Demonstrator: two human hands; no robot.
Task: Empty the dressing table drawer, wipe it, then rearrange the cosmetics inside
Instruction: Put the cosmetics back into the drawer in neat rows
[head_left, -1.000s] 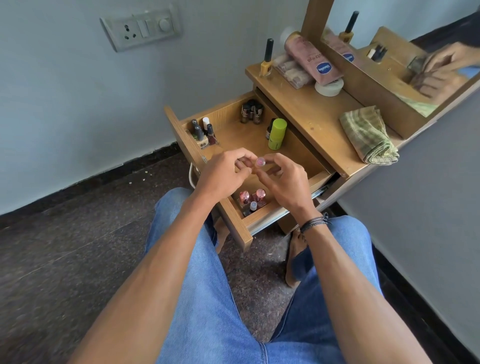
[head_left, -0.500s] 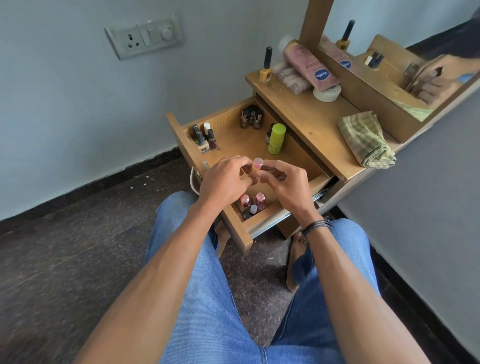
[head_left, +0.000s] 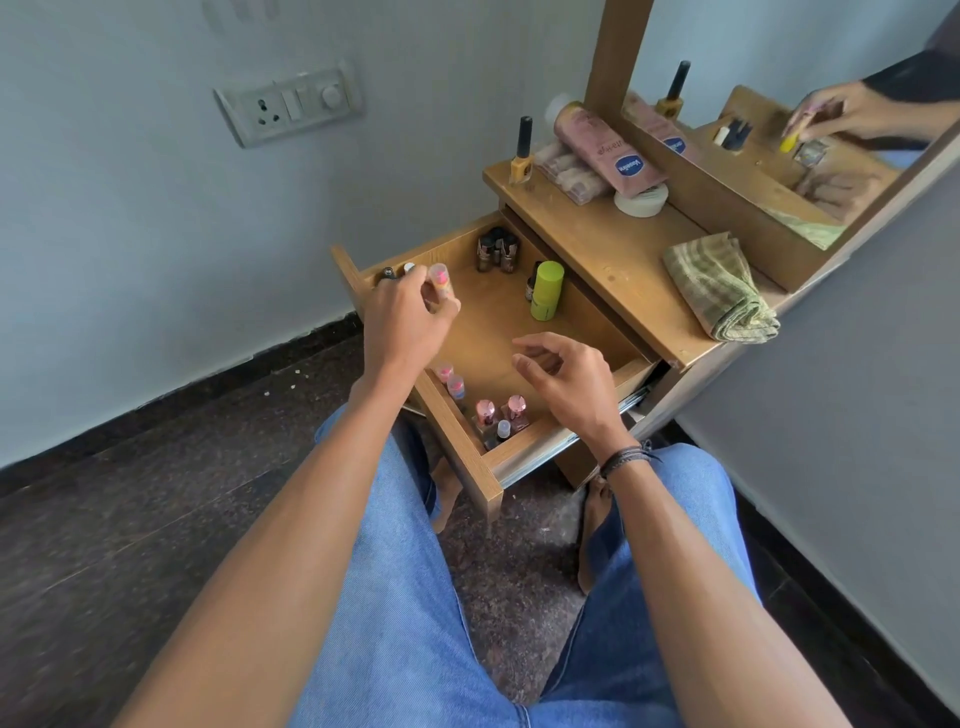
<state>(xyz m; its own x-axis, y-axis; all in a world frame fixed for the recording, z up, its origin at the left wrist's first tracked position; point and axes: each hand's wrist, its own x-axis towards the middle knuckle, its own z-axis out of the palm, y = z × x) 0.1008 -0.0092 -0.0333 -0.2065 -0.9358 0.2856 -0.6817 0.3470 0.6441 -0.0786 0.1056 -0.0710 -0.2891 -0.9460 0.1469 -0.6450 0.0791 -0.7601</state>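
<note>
The wooden drawer (head_left: 519, 457) stands pulled out toward my knees. My left hand (head_left: 402, 317) pinches a small pink-capped bottle (head_left: 439, 280) over the drawer's far-left corner, beside a few dark-capped bottles (head_left: 395, 271). My right hand (head_left: 566, 376) hovers over the drawer's middle, fingers loosely curled and holding nothing. Pink-capped nail polishes (head_left: 498, 413) stand in the near corner, with two small tubes (head_left: 451, 380) along the front wall. A lime-green cylinder (head_left: 546, 290) and a cluster of dark bottles (head_left: 496, 252) stand at the back.
On the table top (head_left: 613, 244) are a folded green checked cloth (head_left: 719, 288), a pink lotion tube (head_left: 605, 148), a white tape roll (head_left: 641, 200) and a yellow nail polish (head_left: 522, 150). A mirror (head_left: 810, 93) rises behind. A wall socket (head_left: 288, 106) is at the left.
Both hands held the small bottle together over the drawer's front. Now my left hand alone has carried it to the far-left corner, and my right hand has let go.
</note>
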